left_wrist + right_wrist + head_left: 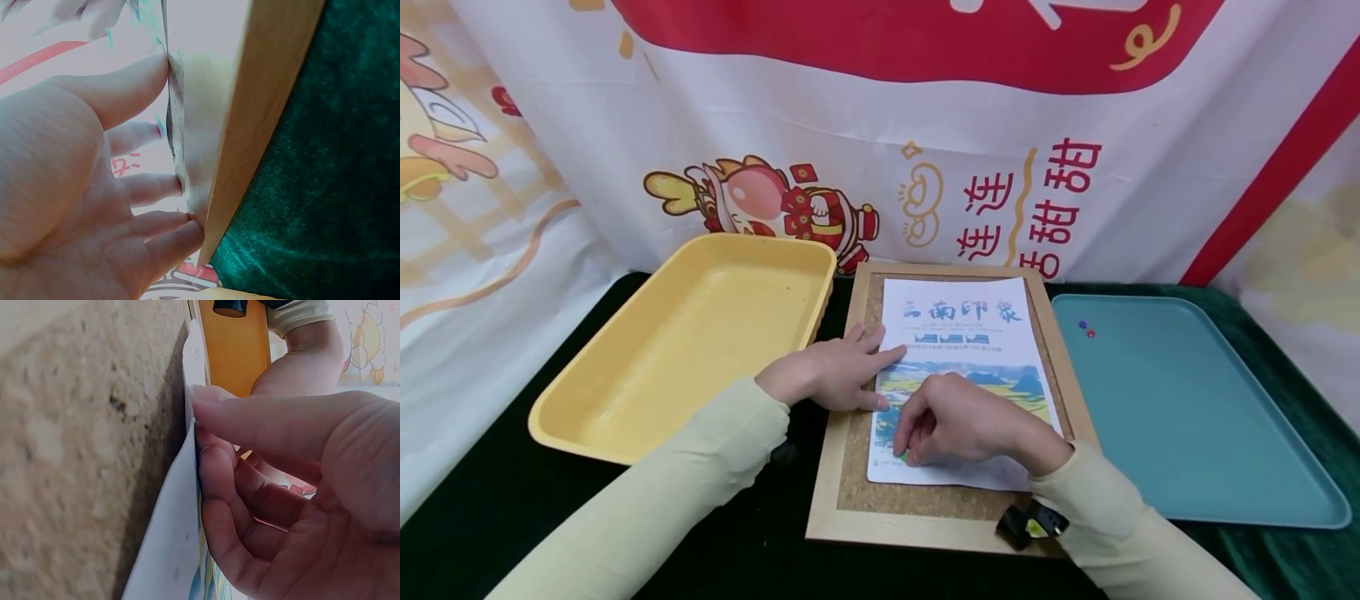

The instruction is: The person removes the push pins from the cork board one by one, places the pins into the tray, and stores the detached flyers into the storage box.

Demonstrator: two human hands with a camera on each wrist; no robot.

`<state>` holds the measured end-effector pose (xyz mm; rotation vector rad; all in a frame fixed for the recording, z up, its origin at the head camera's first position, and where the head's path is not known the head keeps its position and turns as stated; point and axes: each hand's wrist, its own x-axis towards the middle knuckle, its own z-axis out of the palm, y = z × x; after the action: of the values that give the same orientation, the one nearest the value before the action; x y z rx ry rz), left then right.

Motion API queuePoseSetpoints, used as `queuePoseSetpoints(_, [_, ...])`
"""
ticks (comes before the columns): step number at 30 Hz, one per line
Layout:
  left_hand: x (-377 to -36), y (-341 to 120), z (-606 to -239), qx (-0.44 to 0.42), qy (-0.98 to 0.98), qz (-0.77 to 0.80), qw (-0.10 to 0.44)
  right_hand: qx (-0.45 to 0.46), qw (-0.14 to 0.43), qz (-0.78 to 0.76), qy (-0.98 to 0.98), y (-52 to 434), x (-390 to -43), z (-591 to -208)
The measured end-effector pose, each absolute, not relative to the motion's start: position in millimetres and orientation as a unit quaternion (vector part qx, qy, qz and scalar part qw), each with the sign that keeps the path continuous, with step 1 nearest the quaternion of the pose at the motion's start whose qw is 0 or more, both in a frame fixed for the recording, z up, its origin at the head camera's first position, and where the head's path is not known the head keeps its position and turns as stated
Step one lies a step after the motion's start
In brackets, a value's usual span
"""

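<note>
A printed sheet of paper (pixel 955 300) with a landscape picture lies on a wood-framed cork board (pixel 917 500). My left hand (pixel 831 371) is spread along the board's left side, fingertips on the paper's left edge; in the left wrist view its fingers (pixel 156 187) reach over the wooden frame (pixel 219 125). Low on the paper's left side, my right hand (pixel 962 421) pinches a small green pushpin (pixel 903 456), mostly hidden by the fingers. The right wrist view shows the thumb (pixel 250 419) and curled fingers close against the paper (pixel 172 512), whose edge lifts off the cork (pixel 81 456).
Left of the board stands a yellow tray (pixel 692 333). To the right, a blue-green tray (pixel 1195 400) carries a purple pushpin (pixel 1082 325) and a red pushpin (pixel 1091 333). Dark green cloth (pixel 730 542) covers the table, and a printed banner (pixel 812 108) hangs behind.
</note>
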<state>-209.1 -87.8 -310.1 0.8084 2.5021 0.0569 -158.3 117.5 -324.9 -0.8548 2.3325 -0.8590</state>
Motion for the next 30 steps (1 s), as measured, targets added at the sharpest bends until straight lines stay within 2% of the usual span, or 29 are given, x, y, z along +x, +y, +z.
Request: queuePoseSetpoints(30, [-209.3, -88.4, -310.5, 0.3, 0.921, 0.02, 0.248, -0.32, 0.259, -0.293, 0.863, 113.4, -154.0, -323.0])
